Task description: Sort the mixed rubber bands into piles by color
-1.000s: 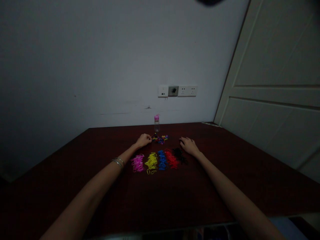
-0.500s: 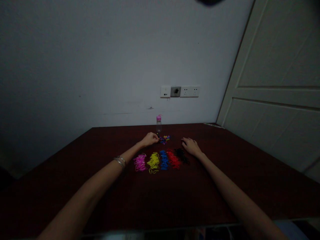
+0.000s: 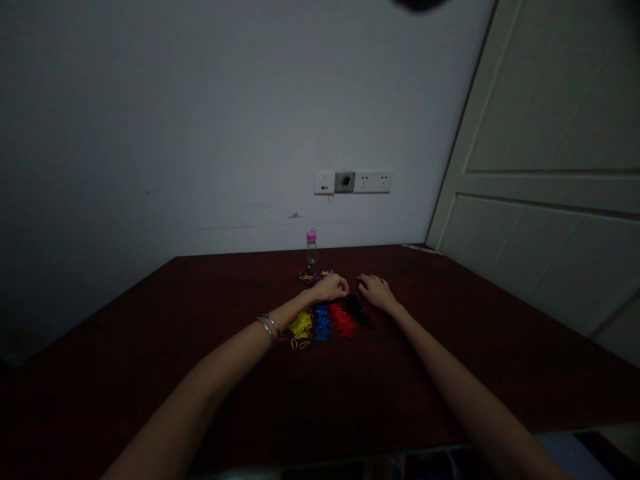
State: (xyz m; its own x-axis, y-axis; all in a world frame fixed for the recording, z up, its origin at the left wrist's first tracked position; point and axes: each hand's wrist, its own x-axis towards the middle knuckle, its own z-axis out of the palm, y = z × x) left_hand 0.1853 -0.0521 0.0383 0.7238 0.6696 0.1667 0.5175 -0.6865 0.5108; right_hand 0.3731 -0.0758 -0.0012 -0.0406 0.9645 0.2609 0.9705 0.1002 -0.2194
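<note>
My left hand [image 3: 332,287] is closed in a pinch above the top of the red and black piles; whatever lies between its fingertips is too small to make out. On the table, my right hand [image 3: 376,291] rests with fingers stretched out, just beyond the black rubber bands [image 3: 358,312]. Small rubber bands lie sorted by colour: yellow ones [image 3: 301,325], blue ones [image 3: 323,323] and red ones [image 3: 343,320]. My left forearm hides most of the pink bands. Behind my left hand is a mixed-colour heap of bands [image 3: 306,276], partly covered.
A clear bottle with a pink cap [image 3: 311,247] stands behind the mixed heap, near the wall. The dark red table [image 3: 225,413] reaches back to a white wall with sockets [image 3: 373,182]. A pale door [image 3: 540,220] is at the right.
My left hand has moved right and slightly nearer, from the mixed heap towards the black pile, its arm now covering the pink bands. My right hand has stayed in place. The view has shifted slightly.
</note>
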